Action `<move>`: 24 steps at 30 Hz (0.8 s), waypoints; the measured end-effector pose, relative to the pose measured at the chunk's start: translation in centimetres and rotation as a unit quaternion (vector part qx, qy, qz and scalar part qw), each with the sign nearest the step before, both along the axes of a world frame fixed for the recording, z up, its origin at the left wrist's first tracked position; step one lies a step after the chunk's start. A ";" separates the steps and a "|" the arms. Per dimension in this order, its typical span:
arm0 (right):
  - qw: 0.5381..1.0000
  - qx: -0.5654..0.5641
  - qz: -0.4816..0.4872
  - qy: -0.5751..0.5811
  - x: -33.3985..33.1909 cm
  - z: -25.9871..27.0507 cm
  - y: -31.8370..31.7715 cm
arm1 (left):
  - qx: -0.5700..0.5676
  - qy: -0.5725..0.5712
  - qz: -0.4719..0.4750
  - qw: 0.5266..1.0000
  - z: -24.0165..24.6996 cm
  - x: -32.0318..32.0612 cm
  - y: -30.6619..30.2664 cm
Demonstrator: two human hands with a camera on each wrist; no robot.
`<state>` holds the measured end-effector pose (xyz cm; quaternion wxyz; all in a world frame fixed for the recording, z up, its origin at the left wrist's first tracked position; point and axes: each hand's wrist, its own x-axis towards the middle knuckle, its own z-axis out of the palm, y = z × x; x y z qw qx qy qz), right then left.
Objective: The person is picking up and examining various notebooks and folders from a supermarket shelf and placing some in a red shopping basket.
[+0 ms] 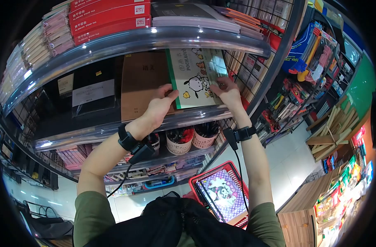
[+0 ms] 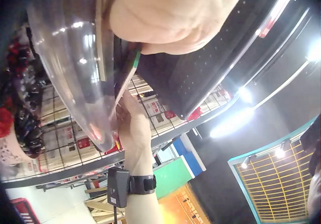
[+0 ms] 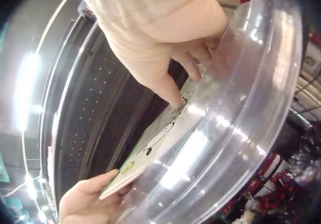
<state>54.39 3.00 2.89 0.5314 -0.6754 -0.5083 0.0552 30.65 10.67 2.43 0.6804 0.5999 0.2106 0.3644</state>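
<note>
A pale notebook with a green spine and cartoon dog [image 1: 195, 84] lies on the middle shelf, partly over a brown notebook [image 1: 140, 82]. My left hand [image 1: 157, 108] pinches its green-edged left side; in the right wrist view the left hand [image 3: 88, 199] has its thumb on top and other fingers beneath that edge. At the other side, my right hand [image 1: 230, 96] grips the right edge, thumb on the cover. The right wrist view shows the notebook [image 3: 155, 138] tilted behind the clear shelf lip [image 3: 210, 133]. In the left wrist view its green edge [image 2: 136, 59] shows below my left hand [image 2: 170, 18].
Red stamp pad boxes [image 1: 109, 20] fill the shelf above. A packaged item with a white label [image 1: 93, 95] lies left. Below are white pots [image 1: 179, 142] and a red basket [image 1: 195, 181] holding a patterned notebook [image 1: 223, 191]. A wire grid [image 1: 247, 68] borders the shelf at right.
</note>
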 end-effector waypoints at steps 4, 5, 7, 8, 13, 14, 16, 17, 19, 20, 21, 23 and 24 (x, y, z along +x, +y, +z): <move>1.000 -0.007 0.013 -0.005 -0.1 -0.3 -0.1 | 0.094 0.013 0.108 0.990 0.1 0.1 -0.7; 1.000 -0.007 0.014 -0.006 -0.1 -0.4 -0.2 | 0.133 0.018 0.143 0.980 0.4 0.0 -1.0; 1.000 -0.018 0.022 0.008 -0.2 -0.4 -0.4 | 0.175 0.025 0.174 0.969 0.4 0.0 -1.4; 1.000 -0.018 0.022 0.008 -0.1 -0.6 -0.3 | 0.216 0.032 0.202 0.955 0.4 0.0 -1.4; 0.999 0.004 0.009 -0.052 -0.2 -0.8 -0.4 | 0.119 -0.021 0.147 0.982 -1.3 0.4 0.8; 0.999 0.004 0.009 -0.052 -0.3 -0.5 -0.6 | 0.041 -0.053 0.105 0.992 -1.7 0.5 1.3; 0.994 0.011 0.086 0.068 -0.7 0.1 -1.0 | -0.006 -0.077 0.066 0.995 -0.9 0.1 0.8; 0.994 0.011 0.086 0.068 -0.9 0.4 -1.2 | -0.053 -0.101 0.026 0.993 -0.4 -0.2 0.5; 0.992 0.013 0.087 0.093 -1.6 1.1 -1.6 | -0.011 -0.137 0.060 0.989 0.3 -0.1 -0.9; 0.992 0.013 0.087 0.093 -1.5 1.2 -1.7 | 0.030 -0.171 0.094 0.980 0.6 -0.1 -1.5; 0.983 0.031 0.118 0.136 -1.4 1.4 -1.9 | 0.031 -0.171 0.094 0.980 1.0 -0.4 -1.8; 0.971 0.050 0.149 0.181 -1.3 1.6 -2.0 | 0.014 -0.178 0.079 0.981 1.4 -0.8 -2.1; 0.965 0.056 0.152 0.205 -1.6 2.0 -2.2 | 0.015 -0.177 0.079 0.981 1.4 -1.1 -1.7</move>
